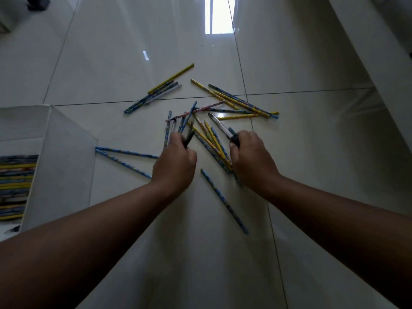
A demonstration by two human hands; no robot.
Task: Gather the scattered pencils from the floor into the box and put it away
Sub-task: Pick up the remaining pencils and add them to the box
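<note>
Going by the head cam, we'd say we're roughly mid-task, maybe a bit less. The box sits open on the floor at the left. Inside it there's already a tidy layer of blue and yellow ones lying side by side. We can't tell how full it is, because the frame edge cuts it off.

Plenty of pencils are left out on the tiles though:
- a messy crossed pile in the middle, right at our hands
- a bundle far left
- a fan far right
- a blue pair just beside the box flap
- 1 loner near us, between the arms

Our left hand is curled round a few from the pile (too blurry to count). Our right hand grips a dark-tipped one at the pile's right edge.

So there's lots more scooping to do, and then the box needs putting away, which hasn't started.
</note>
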